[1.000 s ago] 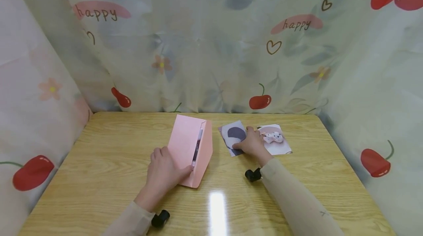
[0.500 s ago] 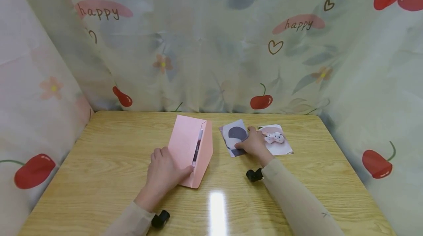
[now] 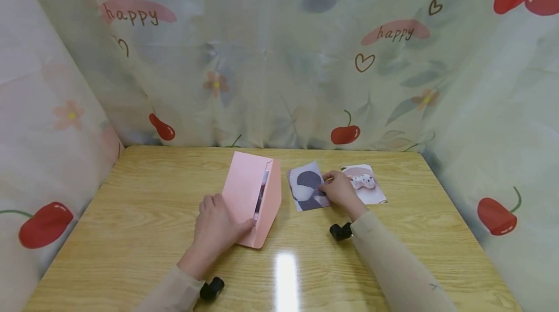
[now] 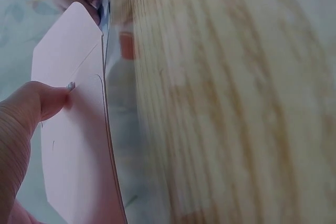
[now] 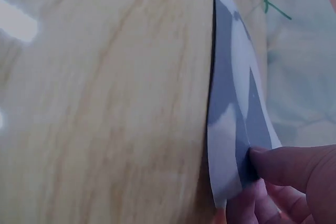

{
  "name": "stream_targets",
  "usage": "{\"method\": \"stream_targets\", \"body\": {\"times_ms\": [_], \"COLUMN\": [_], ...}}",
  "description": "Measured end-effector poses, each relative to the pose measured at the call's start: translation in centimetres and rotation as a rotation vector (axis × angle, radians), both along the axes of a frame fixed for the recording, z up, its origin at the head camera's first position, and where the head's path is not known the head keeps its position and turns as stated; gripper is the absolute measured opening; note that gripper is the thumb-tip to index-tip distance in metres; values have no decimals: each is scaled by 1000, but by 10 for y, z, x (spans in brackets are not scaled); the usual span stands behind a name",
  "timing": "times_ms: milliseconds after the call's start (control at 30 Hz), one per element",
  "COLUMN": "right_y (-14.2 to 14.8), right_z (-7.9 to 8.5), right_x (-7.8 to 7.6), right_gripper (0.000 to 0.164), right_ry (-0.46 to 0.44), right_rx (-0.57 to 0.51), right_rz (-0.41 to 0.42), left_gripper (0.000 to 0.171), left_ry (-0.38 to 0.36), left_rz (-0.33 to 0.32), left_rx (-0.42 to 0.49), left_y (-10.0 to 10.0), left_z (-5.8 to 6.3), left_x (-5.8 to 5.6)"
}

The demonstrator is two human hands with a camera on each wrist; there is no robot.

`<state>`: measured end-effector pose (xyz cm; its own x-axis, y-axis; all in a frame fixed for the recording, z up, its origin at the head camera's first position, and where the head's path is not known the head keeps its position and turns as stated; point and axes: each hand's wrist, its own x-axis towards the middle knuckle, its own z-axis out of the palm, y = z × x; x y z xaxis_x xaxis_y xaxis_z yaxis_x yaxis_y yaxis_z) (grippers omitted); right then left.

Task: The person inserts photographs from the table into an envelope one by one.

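Observation:
A pink envelope [image 3: 244, 190] lies left of the table's middle with its flap raised and a photo edge [image 3: 260, 195] showing in the opening. My left hand [image 3: 220, 227] holds it, thumb at the mouth and fingers over its left side. In the left wrist view the thumb [image 4: 50, 100] presses at the envelope's opening. Right of the envelope is a square photo [image 3: 307, 188] in grey and white. My right hand [image 3: 342, 190] pinches its right edge, thumb [image 5: 283, 166] on top and fingers curled beneath in the right wrist view.
A second photo [image 3: 364, 188], showing a spotted bow, lies just right of my right hand. The wooden table [image 3: 131, 215] meets a curtain [image 3: 262, 84] printed with cherries along its back edge. Black wrist cameras [image 3: 211, 290] sit at both cuffs.
My right hand has gone from spread over the grey-and-white photo to pinching its right edge, and the photo has turned and shifted slightly toward me. The left hand and envelope stay put.

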<state>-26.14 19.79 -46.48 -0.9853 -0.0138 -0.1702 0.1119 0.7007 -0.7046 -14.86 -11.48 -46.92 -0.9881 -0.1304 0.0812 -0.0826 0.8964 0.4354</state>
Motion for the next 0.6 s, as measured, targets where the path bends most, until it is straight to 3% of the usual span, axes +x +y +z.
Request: {"method": "stream_targets", "body": {"times_ms": [233,600], "right_y": [6,5], "right_z": [3,16], "right_x": [1,8], "right_gripper": [25,30], "right_ry": [-6,35], "right_rx": [-67,-245], "right_rz": [11,-97], "left_gripper": [98,99], "left_ry": [1,3], "left_rz": [5,2], "left_rx": [-5,7], "left_y": [-2,-1], "left_z": [0,0], "left_x": [0,1]}}
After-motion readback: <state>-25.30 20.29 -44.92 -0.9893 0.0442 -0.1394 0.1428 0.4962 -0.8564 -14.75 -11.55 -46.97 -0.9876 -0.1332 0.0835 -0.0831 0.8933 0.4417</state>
